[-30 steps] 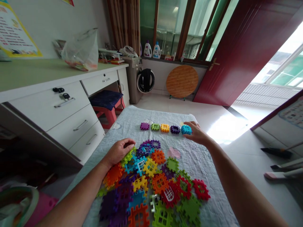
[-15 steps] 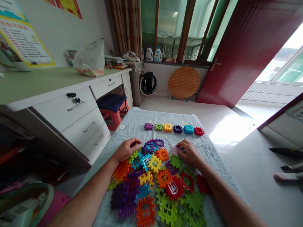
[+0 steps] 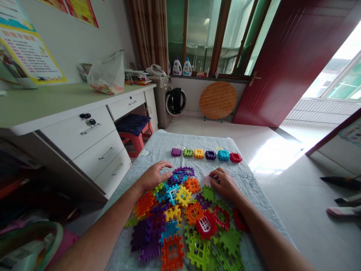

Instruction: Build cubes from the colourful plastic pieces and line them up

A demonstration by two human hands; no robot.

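My left hand [image 3: 156, 176] hovers at the upper left of a heap of plastic building pieces, thumb and fingers apart, holding nothing. Close to its fingertips lie purple pieces [image 3: 186, 171] and a blue window piece [image 3: 172, 194]. My right hand [image 3: 225, 183] rests on the cloth at the heap's upper right, fingers curved and thumb apart. A dark patch shows between its thumb and fingers; I cannot tell what it is. A green square piece [image 3: 208, 193] lies beside that hand. Orange window pieces [image 3: 194, 212], a yellow piece [image 3: 183, 196] and red pieces [image 3: 207, 224] overlap in the heap.
Beyond the hands, a row of small joined blocks [image 3: 199, 153] in several colours crosses the pale blue cloth [image 3: 158, 145]. A desk with drawers [image 3: 81, 131] stands at left, with a red stool [image 3: 135, 128] beside it. A red door [image 3: 270, 64] is at right.
My left hand has shifted slightly right and its fingers have spread and stretched out towards the purple pieces. My right hand stays nearly in place; the view has shifted slightly.
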